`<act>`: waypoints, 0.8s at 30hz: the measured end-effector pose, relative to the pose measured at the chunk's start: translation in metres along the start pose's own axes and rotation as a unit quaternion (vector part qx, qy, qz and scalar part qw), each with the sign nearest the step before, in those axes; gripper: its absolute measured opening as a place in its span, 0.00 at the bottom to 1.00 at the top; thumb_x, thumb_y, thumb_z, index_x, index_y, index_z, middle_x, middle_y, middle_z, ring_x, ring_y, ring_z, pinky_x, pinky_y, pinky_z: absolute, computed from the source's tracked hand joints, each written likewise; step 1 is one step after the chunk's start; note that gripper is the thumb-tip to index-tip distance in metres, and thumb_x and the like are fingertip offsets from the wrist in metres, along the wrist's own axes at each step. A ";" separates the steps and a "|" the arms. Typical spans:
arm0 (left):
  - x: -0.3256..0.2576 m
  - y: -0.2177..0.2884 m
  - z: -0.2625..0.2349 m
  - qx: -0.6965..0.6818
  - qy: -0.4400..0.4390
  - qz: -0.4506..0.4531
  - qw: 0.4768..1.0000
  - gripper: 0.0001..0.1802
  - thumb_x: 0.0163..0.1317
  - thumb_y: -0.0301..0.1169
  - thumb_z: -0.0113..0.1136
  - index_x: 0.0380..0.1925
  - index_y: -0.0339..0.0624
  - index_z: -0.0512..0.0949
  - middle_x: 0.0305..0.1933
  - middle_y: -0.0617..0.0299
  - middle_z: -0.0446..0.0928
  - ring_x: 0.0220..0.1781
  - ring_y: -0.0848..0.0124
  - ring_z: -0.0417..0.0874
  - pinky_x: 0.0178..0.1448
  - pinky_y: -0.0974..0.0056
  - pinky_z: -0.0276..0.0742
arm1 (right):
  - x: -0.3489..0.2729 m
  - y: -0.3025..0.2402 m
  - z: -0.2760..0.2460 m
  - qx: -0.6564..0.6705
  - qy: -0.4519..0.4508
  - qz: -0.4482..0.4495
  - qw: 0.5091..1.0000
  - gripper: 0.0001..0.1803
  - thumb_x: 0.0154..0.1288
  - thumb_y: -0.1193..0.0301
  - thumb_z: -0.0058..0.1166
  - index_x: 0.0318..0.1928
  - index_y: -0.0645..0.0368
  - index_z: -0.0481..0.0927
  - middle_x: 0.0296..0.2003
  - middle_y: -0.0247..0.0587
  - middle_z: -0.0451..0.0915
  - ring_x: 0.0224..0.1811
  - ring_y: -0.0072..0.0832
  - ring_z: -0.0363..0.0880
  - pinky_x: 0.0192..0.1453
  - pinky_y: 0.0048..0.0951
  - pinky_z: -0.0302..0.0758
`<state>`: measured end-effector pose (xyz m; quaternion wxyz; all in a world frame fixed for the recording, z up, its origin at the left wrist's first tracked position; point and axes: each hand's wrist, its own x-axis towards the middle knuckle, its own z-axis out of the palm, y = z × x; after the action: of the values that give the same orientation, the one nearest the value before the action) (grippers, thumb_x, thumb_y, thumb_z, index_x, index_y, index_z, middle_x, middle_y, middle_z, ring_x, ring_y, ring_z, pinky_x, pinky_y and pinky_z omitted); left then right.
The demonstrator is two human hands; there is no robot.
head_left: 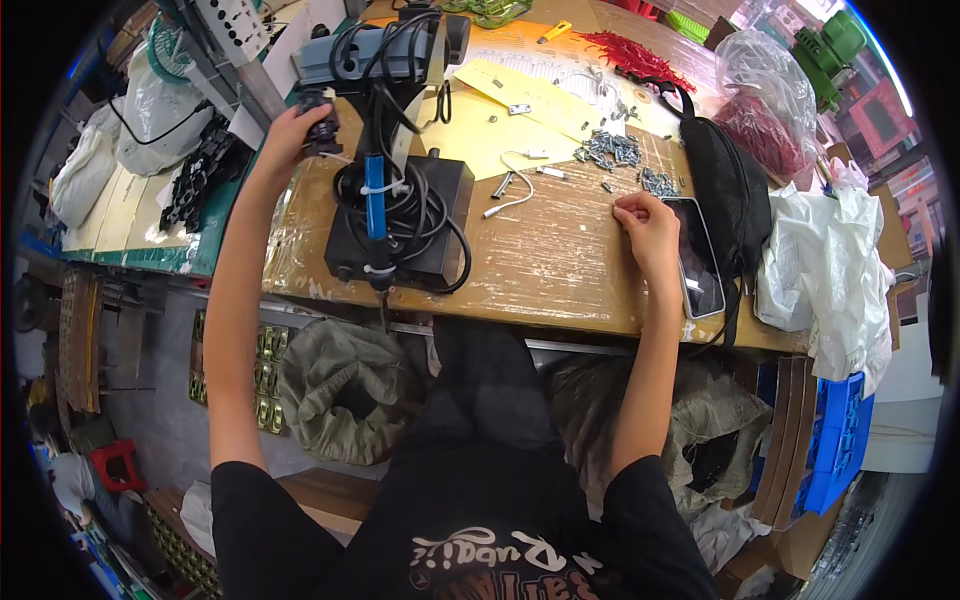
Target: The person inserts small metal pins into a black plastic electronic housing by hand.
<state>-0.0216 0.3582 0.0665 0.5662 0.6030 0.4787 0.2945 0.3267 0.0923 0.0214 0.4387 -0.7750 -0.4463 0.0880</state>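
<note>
My left hand (287, 140) is raised at the far left of the bench, its fingers closed round a small black plastic part (322, 128). My right hand (650, 232) rests low over the wooden tabletop (540, 260), thumb and fingertips pinched together; whatever they hold is too small or hidden to make out. Just beyond it lie piles of small metal screws (608, 150). A phone (702, 258) lies right of that wrist. Between my arms, a blue-handled tool (375, 200) points its thin tip down in front of a black box (452, 185) with coiled black cable.
A grey clamp-like machine (360, 58) stands behind the box. Yellow paper (475, 125), a short white cable (515, 200) and red wires (640, 55) lie farther back. At right are a black bag (725, 190) and white plastic bags (825, 260). Open sacks (345, 395) stand below the bench edge.
</note>
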 end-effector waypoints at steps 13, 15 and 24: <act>-0.270 -0.014 0.097 -0.160 0.135 0.152 0.966 0.16 0.52 0.22 0.56 0.41 0.36 0.65 0.33 0.60 0.73 0.29 0.76 0.76 0.32 0.70 0.75 | -0.126 -0.080 -0.004 0.397 -0.056 -0.018 0.916 0.10 0.49 0.87 0.53 0.35 0.67 0.75 0.33 0.36 0.75 0.36 0.19 0.74 0.42 0.17 0.71; -0.280 -0.031 0.107 -0.105 0.059 0.176 0.977 0.17 0.50 0.18 0.58 0.40 0.35 0.66 0.36 0.62 0.74 0.35 0.79 0.74 0.38 0.74 0.72 | -0.140 -0.096 -0.007 0.421 -0.096 -0.041 0.901 0.11 0.49 0.89 0.52 0.36 0.68 0.75 0.34 0.38 0.74 0.37 0.21 0.75 0.43 0.19 0.72; -0.304 -0.047 0.160 -0.386 0.112 0.153 0.903 0.13 0.56 0.23 0.54 0.40 0.31 0.66 0.35 0.50 0.75 0.31 0.63 0.80 0.38 0.63 0.78 | -0.190 -0.104 -0.007 0.521 -0.164 -0.037 0.837 0.14 0.44 0.92 0.54 0.35 0.71 0.74 0.34 0.45 0.73 0.36 0.30 0.76 0.44 0.27 0.76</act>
<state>-0.0012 0.0130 0.0483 0.6451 0.3661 0.2899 0.6048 0.1548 -0.0355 0.0558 0.7008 -0.3890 -0.4284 0.4172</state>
